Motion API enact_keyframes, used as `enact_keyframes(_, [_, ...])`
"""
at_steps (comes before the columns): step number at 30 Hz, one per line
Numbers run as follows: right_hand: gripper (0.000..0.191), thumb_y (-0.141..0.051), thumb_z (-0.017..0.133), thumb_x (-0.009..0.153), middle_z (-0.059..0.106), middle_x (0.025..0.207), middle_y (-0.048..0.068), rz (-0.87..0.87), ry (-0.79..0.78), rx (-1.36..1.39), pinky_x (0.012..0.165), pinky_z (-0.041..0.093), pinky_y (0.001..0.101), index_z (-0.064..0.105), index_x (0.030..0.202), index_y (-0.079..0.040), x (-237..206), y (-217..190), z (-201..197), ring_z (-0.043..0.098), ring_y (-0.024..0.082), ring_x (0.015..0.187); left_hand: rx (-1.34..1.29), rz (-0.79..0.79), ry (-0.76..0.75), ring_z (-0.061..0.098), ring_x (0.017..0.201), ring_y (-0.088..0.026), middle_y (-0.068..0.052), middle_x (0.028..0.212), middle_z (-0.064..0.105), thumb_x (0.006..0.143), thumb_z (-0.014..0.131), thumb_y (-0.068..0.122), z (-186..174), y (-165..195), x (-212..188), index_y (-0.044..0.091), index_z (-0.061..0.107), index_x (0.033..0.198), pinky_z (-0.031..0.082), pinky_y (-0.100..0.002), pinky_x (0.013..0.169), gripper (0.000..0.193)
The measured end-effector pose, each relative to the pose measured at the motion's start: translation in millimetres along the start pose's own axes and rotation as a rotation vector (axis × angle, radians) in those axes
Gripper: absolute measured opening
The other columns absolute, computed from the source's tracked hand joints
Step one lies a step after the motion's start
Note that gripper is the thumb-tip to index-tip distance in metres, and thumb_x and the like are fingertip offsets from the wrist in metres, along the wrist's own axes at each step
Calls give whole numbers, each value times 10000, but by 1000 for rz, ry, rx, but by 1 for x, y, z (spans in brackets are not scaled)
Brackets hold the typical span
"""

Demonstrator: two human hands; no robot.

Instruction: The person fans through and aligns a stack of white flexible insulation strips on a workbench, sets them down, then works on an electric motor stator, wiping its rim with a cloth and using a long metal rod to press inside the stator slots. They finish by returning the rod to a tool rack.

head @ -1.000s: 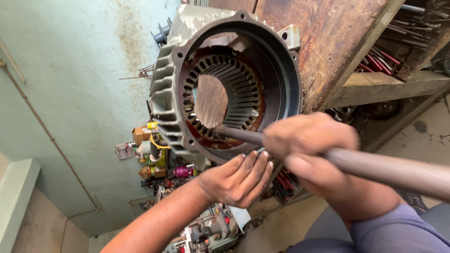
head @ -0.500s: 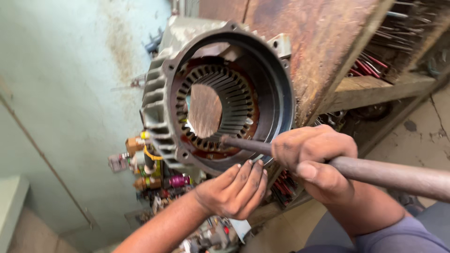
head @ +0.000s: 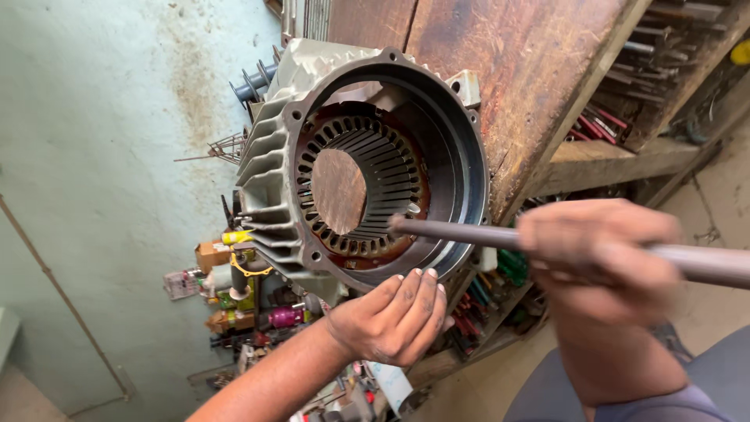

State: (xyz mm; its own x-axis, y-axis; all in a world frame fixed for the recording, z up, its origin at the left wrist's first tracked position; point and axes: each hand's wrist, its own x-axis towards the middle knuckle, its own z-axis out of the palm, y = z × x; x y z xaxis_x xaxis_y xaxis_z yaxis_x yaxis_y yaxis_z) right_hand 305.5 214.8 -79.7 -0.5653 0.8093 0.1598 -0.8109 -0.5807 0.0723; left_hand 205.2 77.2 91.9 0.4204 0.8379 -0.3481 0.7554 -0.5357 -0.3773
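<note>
Landmark: grey finned motor housing (head: 375, 164), standing on edge on the wooden bench (head: 508, 70), open end facing the camera, slotted stator core (head: 363, 191) seated inside the bore.

Held in the right hand (head: 601, 262): a long steel rod (head: 461, 233). Fist closed around the rod; blurred, so finger detail not readable. Located right of the housing and clear of its rim.

Rod axis: nearly level, running from the right hand leftward into the housing mouth. Tip sits at the lower right of the stator core, at or just against the slotted ring; actual contact cannot be confirmed. Remaining length extends past the fist and out of view on the right.

Left hand (head: 394, 316): open, fingers together and extended, pressed against the lower rim of the housing directly below the bore. Grips nothing. Nearer to the housing than the right hand; only the rod bridges the right hand to the core.

Below and left of the housing: a clutter of small bottles and cans (head: 234, 289), partly hidden. Left of the housing: a pale green wall (head: 94, 156). Right of the housing, under the bench: a shelf (head: 609, 152) with red-handled tools.
</note>
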Motion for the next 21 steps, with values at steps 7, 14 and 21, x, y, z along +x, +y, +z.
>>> enact_keyframes(7, [395, -154, 610, 938, 435, 500, 55, -157, -15, -143, 474, 360, 364, 379, 633, -57, 0, 7, -10, 395, 146, 445, -3, 38, -14, 747, 943, -263, -169, 1003, 749, 1062, 609, 251, -6, -6, 4, -36, 741, 1018, 582, -325, 840, 319])
enact_keyframes(14, [450, -180, 601, 980, 393, 503, 37, -48, 41, -143, 491, 349, 360, 399, 595, -64, -8, 15, -22, 365, 152, 446, -13, 53, 28, 744, 931, -264, -177, 991, 747, 1062, 595, 252, -5, -7, 3, -37, 733, 999, 584, -327, 845, 327])
enact_keyframes(21, [441, -226, 608, 1012, 393, 539, 29, -99, 54, -151, 474, 330, 332, 437, 638, -67, -8, 23, -27, 350, 124, 441, 7, 49, 85, 737, 914, -280, -190, 972, 747, 1056, 589, 254, 0, -3, -2, -34, 728, 967, 587, -341, 843, 332])
